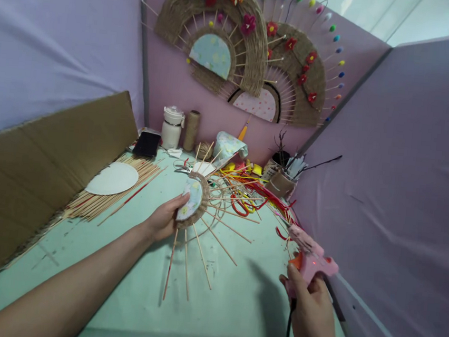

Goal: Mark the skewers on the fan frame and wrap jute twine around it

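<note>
My left hand (166, 217) grips the straight edge of a half-round craft piece (192, 201), its thumb lying on the floral fabric face. Brown twine wraps the curved rim, and thin wooden sticks (223, 245) fan out from it to the right and downward. At the right, my right hand (310, 304) is closed around the handle of a pink hot glue gun (311, 256). The gun's nozzle points up and left, away from the craft piece, and a clear glue stick (373, 315) sticks out of its back. A dark cord hangs below the grip.
Wooden sticks (114, 195) and a white oval card (113, 179) lie beside a cardboard sheet (51, 157). Behind are scissors (240, 204), red and yellow pipe cleaners (264, 191), a twine spool (191, 131), a white jar (172, 127) and a holder with twigs (282, 182). Finished twine fans (254, 60) hang on the wall.
</note>
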The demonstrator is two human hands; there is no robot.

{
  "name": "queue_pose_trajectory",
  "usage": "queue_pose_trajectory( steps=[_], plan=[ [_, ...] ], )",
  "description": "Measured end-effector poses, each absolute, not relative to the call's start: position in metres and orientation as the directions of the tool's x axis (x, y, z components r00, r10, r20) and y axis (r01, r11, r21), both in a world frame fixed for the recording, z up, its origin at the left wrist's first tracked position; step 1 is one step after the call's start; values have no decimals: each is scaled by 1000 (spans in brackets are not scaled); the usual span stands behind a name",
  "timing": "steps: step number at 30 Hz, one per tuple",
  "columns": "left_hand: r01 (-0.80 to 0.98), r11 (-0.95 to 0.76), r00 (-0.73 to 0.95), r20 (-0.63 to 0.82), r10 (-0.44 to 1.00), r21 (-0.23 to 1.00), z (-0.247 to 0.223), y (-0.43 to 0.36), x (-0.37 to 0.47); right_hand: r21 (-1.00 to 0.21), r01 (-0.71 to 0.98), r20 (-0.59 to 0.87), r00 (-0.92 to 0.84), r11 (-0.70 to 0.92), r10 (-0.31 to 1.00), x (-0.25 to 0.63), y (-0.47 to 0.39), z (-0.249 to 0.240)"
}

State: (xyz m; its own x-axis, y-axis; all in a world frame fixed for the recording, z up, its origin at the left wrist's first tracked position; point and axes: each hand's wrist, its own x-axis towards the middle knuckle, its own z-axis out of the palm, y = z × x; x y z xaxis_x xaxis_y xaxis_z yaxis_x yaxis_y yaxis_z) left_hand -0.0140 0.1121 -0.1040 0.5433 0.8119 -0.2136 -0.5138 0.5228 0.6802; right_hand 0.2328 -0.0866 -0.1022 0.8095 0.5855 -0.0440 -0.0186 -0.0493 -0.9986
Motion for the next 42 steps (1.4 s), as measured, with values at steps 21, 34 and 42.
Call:
queue_pose_trajectory(
  steps=[21,34,42],
  plan=[
    [-473,720,717,-253,649,508,-107,110,-9,-984,-102,76,494,144,866,137,-34,-100],
    [-521,764,695,-330,639,380,-114,106,-4,-983,-123,50,522,133,851,123,-17,-113],
    [-508,769,674,-376,636,388,-114,103,-2,-986,-84,77,521,141,850,119,-13,-114]
  ],
)
